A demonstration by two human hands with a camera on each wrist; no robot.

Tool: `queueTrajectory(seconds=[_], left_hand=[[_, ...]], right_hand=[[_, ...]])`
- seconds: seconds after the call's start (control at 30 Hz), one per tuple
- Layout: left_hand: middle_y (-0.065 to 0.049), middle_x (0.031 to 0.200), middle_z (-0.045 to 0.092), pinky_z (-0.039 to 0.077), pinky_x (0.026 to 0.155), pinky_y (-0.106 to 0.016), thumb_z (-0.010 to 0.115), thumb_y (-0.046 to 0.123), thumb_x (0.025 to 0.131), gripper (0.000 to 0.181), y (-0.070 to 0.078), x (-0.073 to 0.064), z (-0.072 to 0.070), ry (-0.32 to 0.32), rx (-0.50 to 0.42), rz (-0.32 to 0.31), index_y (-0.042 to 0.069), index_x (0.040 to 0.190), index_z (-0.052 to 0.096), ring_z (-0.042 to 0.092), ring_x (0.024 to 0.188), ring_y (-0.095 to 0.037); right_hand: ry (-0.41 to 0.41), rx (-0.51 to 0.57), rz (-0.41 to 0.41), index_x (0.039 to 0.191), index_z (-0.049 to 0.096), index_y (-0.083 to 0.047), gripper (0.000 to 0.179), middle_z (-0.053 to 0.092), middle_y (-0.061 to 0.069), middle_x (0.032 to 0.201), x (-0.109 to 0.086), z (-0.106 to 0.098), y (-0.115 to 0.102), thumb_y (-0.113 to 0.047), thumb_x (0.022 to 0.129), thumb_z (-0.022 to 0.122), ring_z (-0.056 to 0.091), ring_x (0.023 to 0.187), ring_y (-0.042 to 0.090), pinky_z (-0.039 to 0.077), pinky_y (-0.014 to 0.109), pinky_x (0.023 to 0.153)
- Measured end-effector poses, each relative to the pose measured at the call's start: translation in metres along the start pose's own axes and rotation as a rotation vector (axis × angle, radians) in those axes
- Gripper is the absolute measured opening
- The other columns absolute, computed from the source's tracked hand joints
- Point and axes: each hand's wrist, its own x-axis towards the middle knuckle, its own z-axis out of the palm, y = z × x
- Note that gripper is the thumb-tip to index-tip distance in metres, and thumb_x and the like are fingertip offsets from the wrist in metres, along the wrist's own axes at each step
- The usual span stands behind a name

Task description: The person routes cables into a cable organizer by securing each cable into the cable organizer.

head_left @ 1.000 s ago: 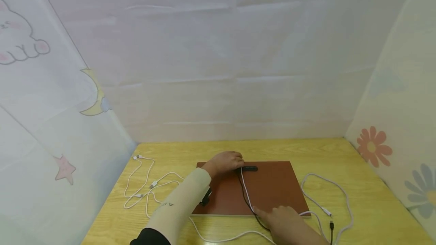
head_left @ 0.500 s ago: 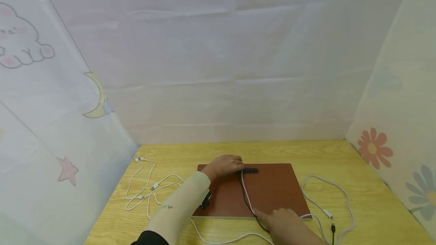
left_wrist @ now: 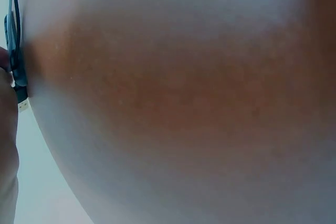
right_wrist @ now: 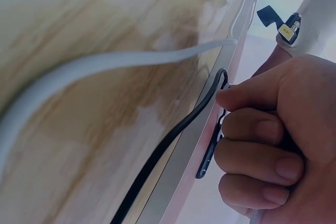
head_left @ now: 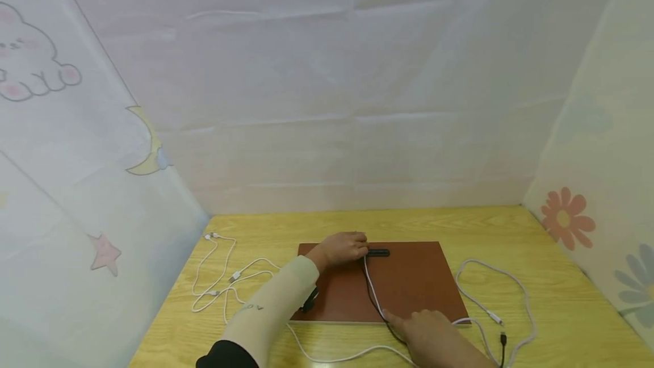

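On a brown board (head_left: 414,277), my left hand (head_left: 343,247) pinches the left end of a slim black bar (head_left: 378,253) that looks like a USB hub; fingers hide that end. A white cable (head_left: 373,290) and a black cable (head_left: 395,334) run from there towards me. In the left wrist view, dark plastic (left_wrist: 18,72) and a metal plug tip (left_wrist: 23,106) show beside my fingers. At the board's front edge my right hand (head_left: 428,334) grips the white cable, its fingers (right_wrist: 257,163) curled. The black cable (right_wrist: 163,145) passes by the fingertip.
Several white cables (head_left: 212,293) lie loose on the wooden table (head_left: 265,223) at the left. Right of the board are a white cable loop (head_left: 518,283) with its plug (head_left: 494,317) and a black plug (head_left: 503,339). Fabric walls (head_left: 352,101) enclose the table.
Both hands keep practically the same place and hold. The head view shifts slightly; the cables and board look unmoved.
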Motion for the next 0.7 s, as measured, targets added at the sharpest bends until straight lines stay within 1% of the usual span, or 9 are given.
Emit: queueTrajectory(seconds=[0.03,0.1,0.17,0.27,0.37,0.47,0.53,0.6,0.7], left_hand=[[0.01,0.118,0.07,0.047,0.101,-0.021,0.065,0.019,0.101,0.009,0.0007,0.0006,0.0,-0.002,0.005,0.001,0.021,0.108,0.07,0.059,0.116,-0.01],[0.01,0.119,0.07,0.047,0.102,-0.021,0.065,0.019,0.101,0.009,0.0019,0.0009,-0.0001,-0.011,0.004,-0.005,0.02,0.107,0.07,0.059,0.116,-0.01],[0.011,0.118,0.07,0.047,0.102,-0.021,0.066,0.018,0.1,0.009,0.0033,0.0005,0.0009,-0.017,-0.022,-0.02,0.02,0.107,0.071,0.059,0.115,-0.009],[0.012,0.119,0.071,0.046,0.102,-0.019,0.066,0.017,0.099,0.012,0.0045,-0.0012,0.0036,-0.02,-0.074,-0.049,0.021,0.109,0.072,0.059,0.117,-0.008],[0.013,0.119,0.071,0.046,0.102,-0.019,0.066,0.018,0.099,0.015,0.0046,-0.0023,0.0053,-0.01,-0.107,-0.077,0.022,0.112,0.073,0.059,0.118,-0.007],[0.012,0.119,0.071,0.046,0.101,-0.018,0.066,0.018,0.1,0.018,0.0038,-0.002,0.0067,0.0,-0.122,-0.088,0.023,0.115,0.074,0.059,0.117,-0.007],[0.012,0.119,0.071,0.046,0.101,-0.018,0.066,0.018,0.099,0.02,0.0033,-0.0011,0.0072,-0.005,-0.134,-0.09,0.023,0.117,0.074,0.059,0.117,-0.007],[0.012,0.119,0.07,0.046,0.101,-0.017,0.067,0.018,0.099,0.022,0.0028,-0.0001,0.0078,-0.025,-0.147,-0.093,0.023,0.119,0.074,0.059,0.117,-0.006],[0.012,0.118,0.07,0.045,0.101,-0.016,0.068,0.018,0.098,0.023,0.0018,0.0022,0.0091,-0.059,-0.179,-0.115,0.025,0.119,0.074,0.06,0.117,-0.005]], right_hand=[[0.001,0.001,0.002,0.144,0.057,-0.031,0.056,0.045,-0.007,0.058,-0.0005,-0.0002,0.0,-0.032,0.091,0.075,0.042,0.051,0.012,0.037,0.032,0.047],[0.019,0.0,-0.004,0.144,0.058,-0.029,0.055,0.045,-0.007,0.058,-0.0016,0.0003,-0.0003,-0.031,0.091,0.074,0.042,0.051,0.012,0.037,0.033,0.047],[0.035,0.003,-0.013,0.144,0.058,-0.027,0.055,0.046,-0.007,0.057,-0.0028,0.0008,-0.0012,-0.029,0.091,0.074,0.043,0.051,0.011,0.038,0.033,0.048],[0.059,0.005,-0.033,0.143,0.059,-0.024,0.053,0.046,-0.007,0.057,-0.0034,0.0019,-0.0022,-0.022,0.091,0.073,0.044,0.051,0.011,0.039,0.033,0.047],[0.065,-0.015,-0.041,0.143,0.059,-0.024,0.051,0.049,-0.007,0.058,-0.0031,0.0016,-0.0028,-0.024,0.093,0.071,0.048,0.053,0.012,0.042,0.034,0.049],[0.075,-0.031,-0.048,0.142,0.06,-0.024,0.049,0.049,-0.006,0.058,-0.0035,0.0014,-0.0033,-0.026,0.094,0.069,0.048,0.052,0.012,0.042,0.033,0.048],[0.083,-0.032,-0.057,0.142,0.061,-0.022,0.05,0.048,-0.007,0.057,-0.0044,0.0012,-0.0035,-0.028,0.093,0.07,0.047,0.052,0.011,0.04,0.032,0.048],[0.087,-0.03,-0.066,0.141,0.061,-0.019,0.054,0.046,-0.007,0.055,-0.0051,0.001,-0.0038,-0.034,0.09,0.073,0.045,0.05,0.01,0.039,0.031,0.047],[0.077,-0.033,-0.075,0.14,0.061,-0.016,0.068,0.046,-0.007,0.055,-0.0054,-0.0004,-0.0039,-0.049,0.083,0.077,0.045,0.049,0.009,0.04,0.031,0.047]])
